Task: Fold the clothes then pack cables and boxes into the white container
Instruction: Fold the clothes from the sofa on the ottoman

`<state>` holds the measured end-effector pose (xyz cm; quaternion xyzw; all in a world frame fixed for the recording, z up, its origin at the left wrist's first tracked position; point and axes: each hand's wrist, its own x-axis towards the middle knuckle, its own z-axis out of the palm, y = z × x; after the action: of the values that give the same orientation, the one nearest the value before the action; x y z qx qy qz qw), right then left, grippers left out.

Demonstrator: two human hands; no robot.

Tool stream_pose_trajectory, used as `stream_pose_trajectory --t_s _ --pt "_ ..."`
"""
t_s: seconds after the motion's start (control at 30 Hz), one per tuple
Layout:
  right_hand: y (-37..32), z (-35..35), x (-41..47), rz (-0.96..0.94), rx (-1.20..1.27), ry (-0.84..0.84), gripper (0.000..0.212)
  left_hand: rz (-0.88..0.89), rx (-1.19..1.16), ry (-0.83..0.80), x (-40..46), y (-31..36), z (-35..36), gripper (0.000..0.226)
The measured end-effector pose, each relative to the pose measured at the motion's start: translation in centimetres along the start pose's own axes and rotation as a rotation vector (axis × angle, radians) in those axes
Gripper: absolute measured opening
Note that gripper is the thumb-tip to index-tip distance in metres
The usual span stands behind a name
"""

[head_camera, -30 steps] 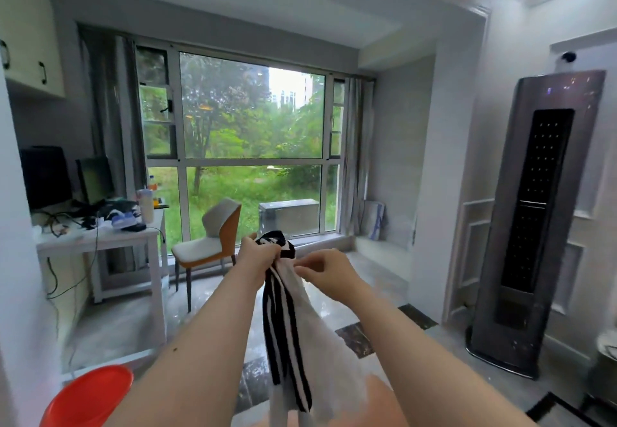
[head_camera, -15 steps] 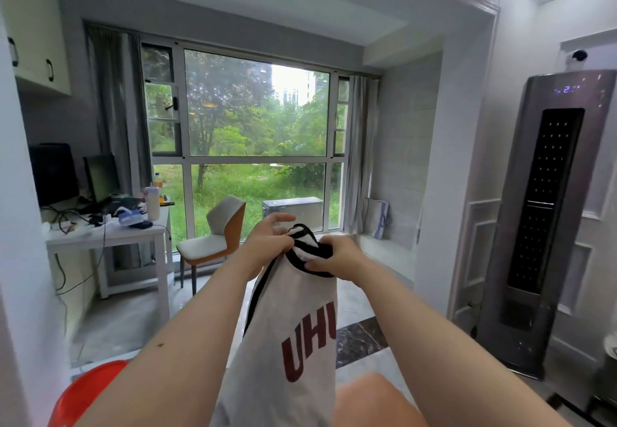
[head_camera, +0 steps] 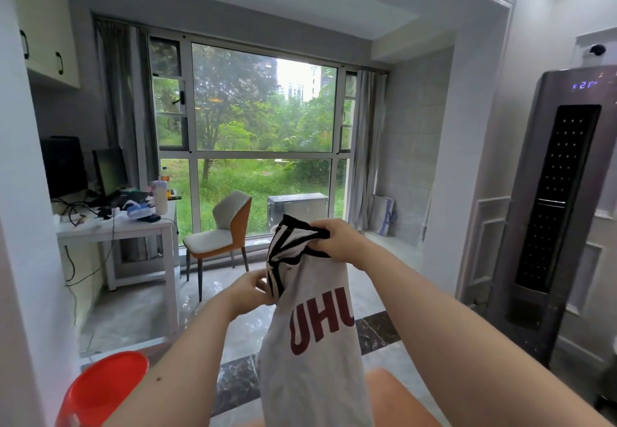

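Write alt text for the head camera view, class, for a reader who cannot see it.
A person holds up a white T-shirt with dark red letters and black-striped trim: the right hand grips its top edge, while the left hand pinches the trim lower down. Behind stand a white desk, an orange-backed chair and a large window; a red plastic basin sits lower left.

Soft, bright daylight from the window (head_camera: pixel 263 139), wide-angle bending at the edges, slight overall softness.

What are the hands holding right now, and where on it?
Both hold the white shirt. The right hand grips its black-striped collar at the top; the left hand pinches the striped edge lower down, on the left side. The rest hangs free.
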<state>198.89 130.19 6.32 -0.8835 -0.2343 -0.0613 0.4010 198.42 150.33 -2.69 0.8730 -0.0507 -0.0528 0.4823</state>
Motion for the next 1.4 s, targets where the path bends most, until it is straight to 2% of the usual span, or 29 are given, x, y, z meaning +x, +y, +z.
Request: stream_pose_trajectory --t_s 0.2,0.37,0.47,0.6,0.73,0.83,0.87,0.97,1.0,1.03,1.13,1.23,1.3,1.4 --pt "0.4 -1.8 -0.7 0.118 -0.003 -0.038 0.022 0.014 -0.012 0.059 2.0 0.2 2.4 0.02" --pt "0.8 -3.3 -1.4 0.186 -0.05 0.037 0.021 0.087 -0.137 0.115 2.5 1.7 3.7 0.016" --pt "1.7 -3.9 -1.5 0.223 -0.082 0.098 0.03 0.141 -0.183 0.213 2.6 2.7 3.9 0.02" --pt "2.2 -4.2 -2.0 0.271 0.0 0.147 0.035 0.218 -0.041 0.351 2.6 3.3 3.6 0.024" --pt "2.1 -4.3 -2.8 0.284 0.051 -0.037 0.031 0.226 0.017 0.384 2.5 3.1 3.6 0.029" --pt "2.5 -4.2 -2.9 0.285 -0.087 -0.164 0.037 0.186 0.01 0.323 2.4 2.4 3.8 0.031" --pt "2.6 -4.3 -2.8 0.296 -0.161 -0.178 0.042 0.163 0.012 0.293 2.3 2.3 3.9 0.034" --pt "2.7 -4.4 -3.2 0.373 -0.373 -0.247 0.078 0.114 0.055 0.221 2.1 1.7 4.4 0.037" --pt "2.6 -4.5 -3.3 0.388 -0.431 -0.264 0.082 0.098 0.056 0.208 2.0 1.7 4.5 0.036" --pt "2.9 -4.3 -3.6 0.391 -0.464 -0.271 0.078 0.072 0.041 0.191 1.8 1.6 4.8 0.035" --pt "3.6 -4.2 -4.0 0.347 -0.432 -0.185 0.047 0.004 -0.052 0.121 1.7 1.5 5.0 0.033" --pt "4.1 -4.5 -4.4 0.334 -0.362 -0.123 0.04 -0.061 -0.044 0.042 2.0 1.2 5.2 0.028" --pt "4.2 -4.7 -4.7 0.327 -0.347 -0.116 0.04 -0.086 0.095 0.084 2.3 1.1 5.7 0.025" --pt "4.8 -5.0 -5.2 0.319 -0.345 -0.121 0.036 -0.107 0.312 0.237 2.8 1.5 7.2 0.032"
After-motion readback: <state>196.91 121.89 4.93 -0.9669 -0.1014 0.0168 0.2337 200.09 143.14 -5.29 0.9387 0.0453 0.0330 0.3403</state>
